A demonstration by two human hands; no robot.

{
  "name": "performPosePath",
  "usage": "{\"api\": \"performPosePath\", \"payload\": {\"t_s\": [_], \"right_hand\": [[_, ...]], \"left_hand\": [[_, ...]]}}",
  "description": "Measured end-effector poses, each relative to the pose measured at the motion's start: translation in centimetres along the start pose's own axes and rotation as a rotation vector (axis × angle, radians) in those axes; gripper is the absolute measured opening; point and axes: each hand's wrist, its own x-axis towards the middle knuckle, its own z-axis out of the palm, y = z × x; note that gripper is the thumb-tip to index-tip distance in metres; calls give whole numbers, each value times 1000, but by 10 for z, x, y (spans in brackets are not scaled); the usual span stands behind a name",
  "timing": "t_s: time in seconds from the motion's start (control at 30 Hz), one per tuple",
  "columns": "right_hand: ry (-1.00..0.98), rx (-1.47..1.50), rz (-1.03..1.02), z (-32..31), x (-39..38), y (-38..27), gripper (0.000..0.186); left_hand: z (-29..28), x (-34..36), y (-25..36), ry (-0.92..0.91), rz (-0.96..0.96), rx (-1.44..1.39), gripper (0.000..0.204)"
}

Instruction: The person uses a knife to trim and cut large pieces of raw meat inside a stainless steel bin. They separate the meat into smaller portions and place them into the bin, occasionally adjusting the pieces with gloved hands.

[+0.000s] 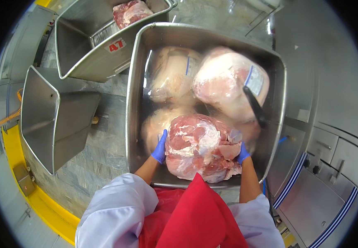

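Note:
A large piece of raw meat, red with white fat, is held between my two hands at the near side of a deep steel tub. My left hand, in a blue glove, grips its left side. On the opposite side my right hand, also gloved, presses against it; most of its fingers are hidden. Beyond lie several large bagged pieces of meat, among them a pale one with a label and another at the far left. A dark handle-like thing crosses the labelled bag.
At the far left a steel bin contains a red piece of meat. Nearer stands another steel bin. A yellow barrier curves along the left. Steel cabinets line the right side.

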Motion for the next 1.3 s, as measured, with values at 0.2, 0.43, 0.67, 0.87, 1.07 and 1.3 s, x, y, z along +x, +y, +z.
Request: {"api": "performPosePath", "payload": {"t_s": [0.2,0.43,0.67,0.87,1.07,1.3], "right_hand": [[-493,288,-46,-86,50,45,61],[-301,108,-170,-74,21,27,64],[-363,-56,-211,22,-76,-45,72],[-470,111,-319,237,-135,-141,80],[-762,-101,-225,393,-79,-192,88],[-542,-555,-355,350,-100,-88,45]], "left_hand": [[-45,28,-26,-15,98,-116,60],[0,-3,-19,-12,87,-117,60],[16,-23,0,-187,15,-240,72],[66,-89,234,-430,235,-134,105],[25,-96,349,-60,755,142,81],[29,-68,278,8,415,314,65]]}}
